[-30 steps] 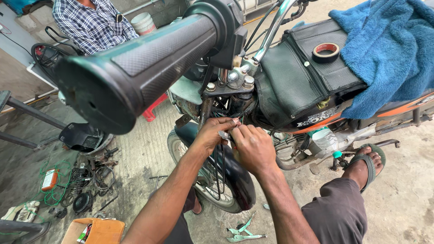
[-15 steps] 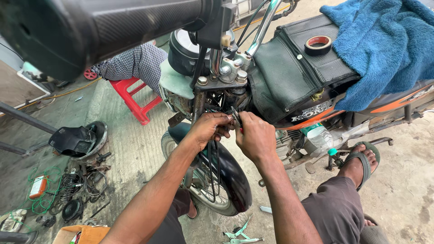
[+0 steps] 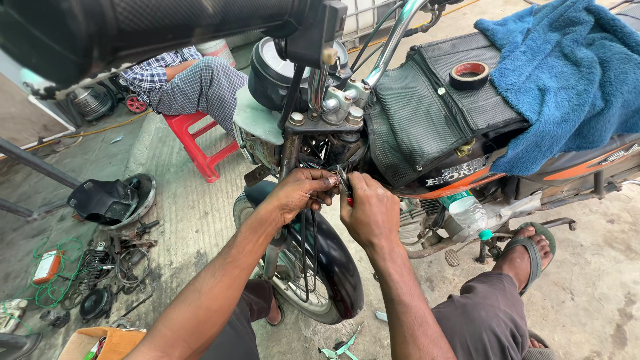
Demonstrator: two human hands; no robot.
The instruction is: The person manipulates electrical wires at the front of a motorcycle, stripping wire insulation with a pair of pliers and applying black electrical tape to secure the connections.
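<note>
Pinching a small dark tool with a red handle [image 3: 346, 189], the right hand [image 3: 369, 215] is clenched around it just below the motorcycle's steering head [image 3: 325, 121]. Touching that grip from the left, the left hand [image 3: 300, 192] closes its fingertips on the wiring [image 3: 325, 179] there — exactly what it grasps is too small to tell. Below both hands sits the black front mudguard [image 3: 337, 263] over the wheel. Right of the grip lies the black tank cover [image 3: 427, 113], carrying a roll of tape [image 3: 469, 75] and a blue towel [image 3: 567, 73]. Far left of the hands — well apart — a person in checked clothes sits on a red stool [image 3: 197, 143], beside scattered parts [image 3: 107, 257] on the floor.
</note>
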